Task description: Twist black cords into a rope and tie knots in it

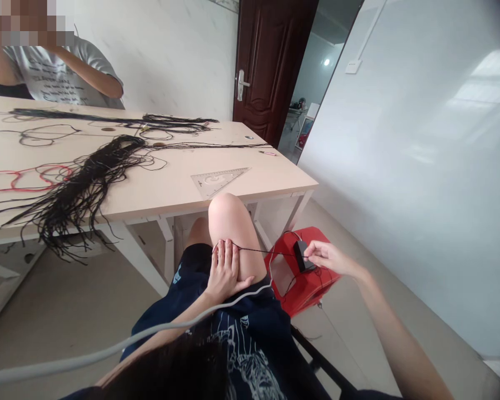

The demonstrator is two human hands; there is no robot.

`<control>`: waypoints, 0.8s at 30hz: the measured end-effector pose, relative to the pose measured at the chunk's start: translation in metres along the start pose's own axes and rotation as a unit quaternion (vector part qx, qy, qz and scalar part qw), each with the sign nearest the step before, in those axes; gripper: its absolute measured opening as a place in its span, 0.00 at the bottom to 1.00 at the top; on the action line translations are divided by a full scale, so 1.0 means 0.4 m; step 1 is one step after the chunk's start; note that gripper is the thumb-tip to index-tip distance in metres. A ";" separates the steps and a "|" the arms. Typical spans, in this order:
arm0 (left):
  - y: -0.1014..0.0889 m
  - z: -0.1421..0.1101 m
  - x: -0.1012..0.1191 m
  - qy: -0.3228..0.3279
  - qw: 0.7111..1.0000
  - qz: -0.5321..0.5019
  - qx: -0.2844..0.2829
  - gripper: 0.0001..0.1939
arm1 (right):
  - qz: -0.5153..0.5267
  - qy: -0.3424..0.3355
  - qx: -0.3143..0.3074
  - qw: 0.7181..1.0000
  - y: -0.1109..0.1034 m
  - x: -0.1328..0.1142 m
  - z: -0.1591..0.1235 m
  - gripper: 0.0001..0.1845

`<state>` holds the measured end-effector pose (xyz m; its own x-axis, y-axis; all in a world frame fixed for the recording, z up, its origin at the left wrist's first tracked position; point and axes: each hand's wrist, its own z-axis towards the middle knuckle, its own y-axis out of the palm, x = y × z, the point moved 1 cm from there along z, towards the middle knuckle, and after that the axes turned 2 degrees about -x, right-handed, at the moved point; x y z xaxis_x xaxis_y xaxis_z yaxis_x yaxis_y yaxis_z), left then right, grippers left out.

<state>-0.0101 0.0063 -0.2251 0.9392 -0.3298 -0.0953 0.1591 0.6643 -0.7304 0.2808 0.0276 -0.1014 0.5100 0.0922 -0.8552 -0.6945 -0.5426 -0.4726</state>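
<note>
My left hand [225, 268] lies flat on my raised thigh, fingers together, pressing one end of a thin black cord [266, 251] against the skin. The cord runs taut to the right. My right hand [325, 258] pinches a small black block-shaped object [302, 255] at the cord's other end, held above a red plastic stool [306, 278]. More black cord loops down over the stool.
A beige table [166, 186] ahead carries a big bundle of black cords [81, 189], red cord [20, 179], and a clear triangle ruler [217, 180]. Another person in a grey shirt [54, 75] sits at its far side. A white wall stands right, a brown door [270, 61] behind.
</note>
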 end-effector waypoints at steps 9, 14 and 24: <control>-0.003 0.002 0.001 0.005 1.000 0.002 0.006 0.46 | -0.017 0.002 0.050 0.999 -0.010 0.000 -0.006 0.18; -0.006 0.004 0.002 0.011 1.000 0.008 0.009 0.46 | -0.037 0.012 0.049 0.998 0.001 0.014 0.003 0.12; -0.010 0.006 0.002 0.017 1.000 0.007 0.019 0.45 | -0.023 -0.002 0.022 1.000 -0.006 0.004 -0.013 0.18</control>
<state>-0.0091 0.0049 -0.2204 0.9308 -0.3418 -0.1293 0.1572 0.6938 -0.7028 0.2859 0.0249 -0.1005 0.5393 0.1195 -0.8336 -0.6923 -0.5008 -0.5196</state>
